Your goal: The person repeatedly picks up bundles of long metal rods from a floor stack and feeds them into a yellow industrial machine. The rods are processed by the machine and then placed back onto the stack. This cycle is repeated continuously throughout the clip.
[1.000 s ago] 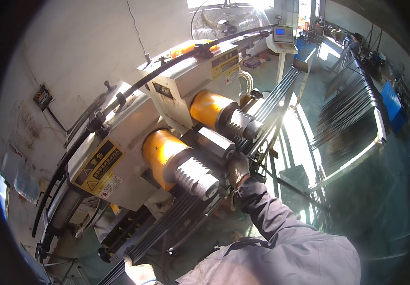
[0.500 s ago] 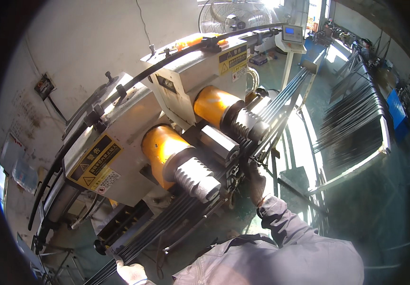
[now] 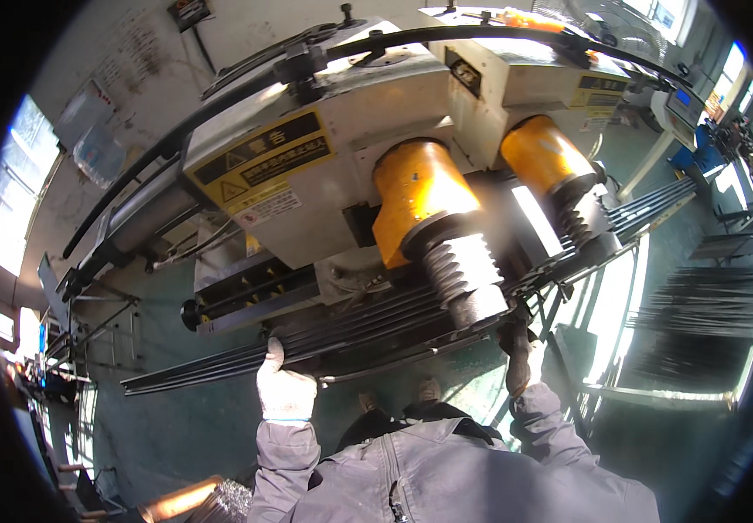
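Observation:
A bundle of long dark metal bars [image 3: 219, 362] runs through the machine [image 3: 376, 113] and juts out to the left. My left hand [image 3: 286, 388], in a whitish glove, grips the near edge of this bundle, its thumb lying on top and its other fingers hidden underneath. Below the threaded rollers, my right hand [image 3: 523, 356] wears a dark-stained glove and is closed at the machine's near edge. Shadow hides what its fingers hold. Above the bars stand two orange cylinders, the near one [image 3: 429, 196] and the far one [image 3: 546, 157], each ending in a ridged metal roller.
At the right, a rack [image 3: 655, 392] carries many thin dark rods. A control box [image 3: 683, 105] with a small screen stands on a post at the back right. A black hose [image 3: 481, 33] arches along the machine's top. Metal scraps [image 3: 224, 503] lie at the lower left.
My view has turned left, so the machine appears more level. My left hand has come from the lower edge into fuller view on the bars; the right stays at the machine's near edge.

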Demonstrator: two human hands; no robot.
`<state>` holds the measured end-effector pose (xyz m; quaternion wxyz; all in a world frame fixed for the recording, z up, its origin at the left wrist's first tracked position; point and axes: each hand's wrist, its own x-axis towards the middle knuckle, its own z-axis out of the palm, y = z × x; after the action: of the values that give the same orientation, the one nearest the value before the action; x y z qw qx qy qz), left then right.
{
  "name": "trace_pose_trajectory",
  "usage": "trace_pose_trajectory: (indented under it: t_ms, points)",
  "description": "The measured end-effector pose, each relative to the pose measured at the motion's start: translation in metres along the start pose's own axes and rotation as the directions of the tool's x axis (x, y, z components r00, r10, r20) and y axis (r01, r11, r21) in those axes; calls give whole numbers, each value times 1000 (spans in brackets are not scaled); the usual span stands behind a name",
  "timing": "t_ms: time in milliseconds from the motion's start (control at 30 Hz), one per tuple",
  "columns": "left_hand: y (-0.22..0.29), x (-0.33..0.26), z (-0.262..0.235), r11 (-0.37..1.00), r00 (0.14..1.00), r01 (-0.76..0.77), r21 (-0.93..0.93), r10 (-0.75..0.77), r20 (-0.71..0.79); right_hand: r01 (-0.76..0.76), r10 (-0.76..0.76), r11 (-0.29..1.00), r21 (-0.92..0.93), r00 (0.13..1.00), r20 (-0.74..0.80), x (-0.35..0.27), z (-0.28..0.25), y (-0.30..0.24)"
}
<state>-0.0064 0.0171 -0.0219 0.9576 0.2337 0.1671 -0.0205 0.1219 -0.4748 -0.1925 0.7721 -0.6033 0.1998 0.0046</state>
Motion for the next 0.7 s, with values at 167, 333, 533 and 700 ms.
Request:
trace_pose_trajectory:
  t_ms: [167, 333, 533, 700]
  points:
    - [39, -41, 18, 910, 994, 104, -402, -80, 78, 197, -119, 881, -430, 972, 202, -34, -48, 29]
    - [101, -81, -32, 907, 787, -422, -16, 357, -503, -216, 199, 953, -213, 975, -98, -61, -76, 76]
    - [244, -134, -159, 728, 614, -682, -78, 511, -602, -168, 183, 908, -383, 983, 1, -105, -100, 157]
    - [340, -193, -233, 655, 494, -748, 104, 656, -570, -366, 363, 929, -54, 874, 324, -152, -79, 196]
